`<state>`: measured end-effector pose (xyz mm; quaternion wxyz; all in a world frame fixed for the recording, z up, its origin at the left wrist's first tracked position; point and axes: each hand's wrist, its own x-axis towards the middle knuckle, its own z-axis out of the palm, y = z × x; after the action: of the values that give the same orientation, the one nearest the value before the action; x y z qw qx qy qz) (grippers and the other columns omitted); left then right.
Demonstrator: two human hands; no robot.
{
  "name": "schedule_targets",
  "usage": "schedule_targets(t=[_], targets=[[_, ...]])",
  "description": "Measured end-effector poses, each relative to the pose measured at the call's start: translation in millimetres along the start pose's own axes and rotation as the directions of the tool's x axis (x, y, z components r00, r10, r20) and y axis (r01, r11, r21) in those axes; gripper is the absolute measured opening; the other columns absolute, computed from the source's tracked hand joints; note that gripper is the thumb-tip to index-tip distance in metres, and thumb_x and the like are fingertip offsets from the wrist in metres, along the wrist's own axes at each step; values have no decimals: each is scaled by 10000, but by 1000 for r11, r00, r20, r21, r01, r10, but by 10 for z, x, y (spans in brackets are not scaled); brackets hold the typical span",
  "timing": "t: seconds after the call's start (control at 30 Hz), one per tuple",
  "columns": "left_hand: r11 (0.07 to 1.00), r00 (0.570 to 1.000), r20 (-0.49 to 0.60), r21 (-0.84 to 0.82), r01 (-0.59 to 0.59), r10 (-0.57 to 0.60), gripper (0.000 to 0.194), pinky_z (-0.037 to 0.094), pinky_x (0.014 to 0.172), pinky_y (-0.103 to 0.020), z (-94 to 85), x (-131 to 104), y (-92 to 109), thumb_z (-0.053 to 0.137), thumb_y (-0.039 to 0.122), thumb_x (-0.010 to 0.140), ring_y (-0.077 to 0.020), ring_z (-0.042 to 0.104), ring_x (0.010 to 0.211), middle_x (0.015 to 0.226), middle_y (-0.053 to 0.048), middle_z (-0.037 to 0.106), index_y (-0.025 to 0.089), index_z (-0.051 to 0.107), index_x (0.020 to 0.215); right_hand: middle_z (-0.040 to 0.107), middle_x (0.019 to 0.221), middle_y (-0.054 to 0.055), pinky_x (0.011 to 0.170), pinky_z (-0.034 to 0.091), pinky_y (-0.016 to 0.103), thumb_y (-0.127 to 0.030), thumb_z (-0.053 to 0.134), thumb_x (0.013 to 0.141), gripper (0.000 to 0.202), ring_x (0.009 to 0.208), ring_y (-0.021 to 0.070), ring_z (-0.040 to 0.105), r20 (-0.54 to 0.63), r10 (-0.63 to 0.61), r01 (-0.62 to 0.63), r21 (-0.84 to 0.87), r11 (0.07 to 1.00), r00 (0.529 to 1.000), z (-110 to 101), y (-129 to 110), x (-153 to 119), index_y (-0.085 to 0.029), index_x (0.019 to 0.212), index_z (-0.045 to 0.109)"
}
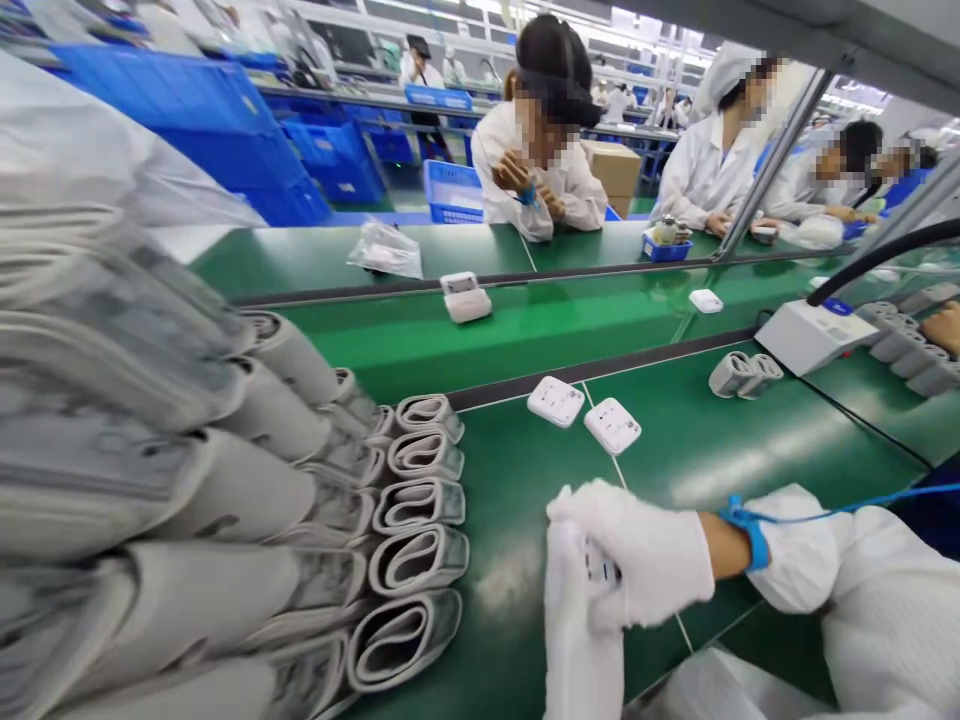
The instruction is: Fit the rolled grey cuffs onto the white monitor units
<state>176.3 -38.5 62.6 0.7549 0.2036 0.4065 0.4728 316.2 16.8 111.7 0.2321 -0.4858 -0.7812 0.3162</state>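
Note:
In white gloves, my right hand [645,565] and my left hand [581,640] meet over the bench at the lower middle. Both are closed around a small white device [602,568], mostly covered by the fingers; a dark slot shows on its edge. A blue strap [750,535] with a cord circles my right wrist. Just beyond my hands, two white rounded-square devices lie flat, one to the left [556,401] and one to the right [613,426]. To the left of my hands, rolled grey fabric cuffs [418,560] are stacked in rows.
Across the green belt [390,345] several people in white work clothes sit. A white-and-grey device [465,298] and a clear plastic bag [386,250] lie on the far side. At right stand two rolled cuffs [745,375] and a white box [814,338] with a cable.

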Motion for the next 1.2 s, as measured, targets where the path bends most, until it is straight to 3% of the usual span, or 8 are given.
schedule_targets(t=[0.13,0.27,0.4,0.63,0.93,1.03,1.1,1.2], targets=[[987,987,-23,-43,156,-157,817,655,738,-353,86,-108,-22,712,588,898,-352,721,1201,1491,-158,622,333,403,1609,541,1445,200,1076,483,519,-558,772,877,777,1301,362,544,128,-228,255,-273,928,965,-350,159,-412,-182,1507,518],[985,984,-67,-65,162,-166,634,657,730,-370,-117,-215,139,687,569,898,-344,730,1165,1500,-90,643,388,576,1494,280,1699,200,1182,238,691,-318,785,848,805,1549,514,208,-361,14,-307,-773,555,933,-1435,772,-638,-248,1584,466],[985,983,-83,-71,159,-164,556,665,786,-464,-272,-238,239,662,587,881,-398,692,1229,1433,-61,699,401,668,1405,517,1534,210,1002,417,489,-77,693,748,839,1308,418,547,-383,255,-455,-806,377,888,-1986,1436,-810,-210,1557,513],[983,982,-68,-44,176,-179,476,654,741,-441,-255,-306,298,666,535,879,-391,699,1172,1368,-92,727,325,734,1302,675,1257,159,843,379,367,-310,735,883,508,1079,317,632,-412,180,-449,-794,410,893,-1993,1838,-855,-219,1376,649],[970,985,8,-172,173,-175,600,614,686,-378,-280,-361,231,717,394,895,-305,729,937,1260,-167,744,224,595,1458,766,863,49,635,346,313,-667,727,871,516,730,276,670,-567,227,-606,-686,402,792,-1976,1825,-699,-289,1222,720],[971,989,-29,-194,139,-147,579,606,683,-351,-313,-388,209,741,345,887,-296,734,954,1329,-166,718,223,592,1433,781,924,75,728,425,342,-585,757,865,498,822,301,706,-493,213,-533,-726,435,844,-2017,1737,-628,-260,1239,713],[967,988,-55,-220,126,-141,562,600,657,-360,-330,-395,234,743,406,891,-320,739,964,1367,-190,698,208,597,1397,773,1005,133,886,465,429,-558,773,844,486,981,356,703,-486,122,-479,-729,489,865,-2028,1611,-588,-204,1173,721],[948,976,-89,-270,167,-197,656,605,671,-398,-319,-387,317,751,509,862,-355,751,944,1321,-232,716,188,558,1400,730,1222,180,998,487,521,-564,773,838,491,1156,389,662,-644,51,-416,-429,802,763,-1892,1244,-524,-183,1131,667]])
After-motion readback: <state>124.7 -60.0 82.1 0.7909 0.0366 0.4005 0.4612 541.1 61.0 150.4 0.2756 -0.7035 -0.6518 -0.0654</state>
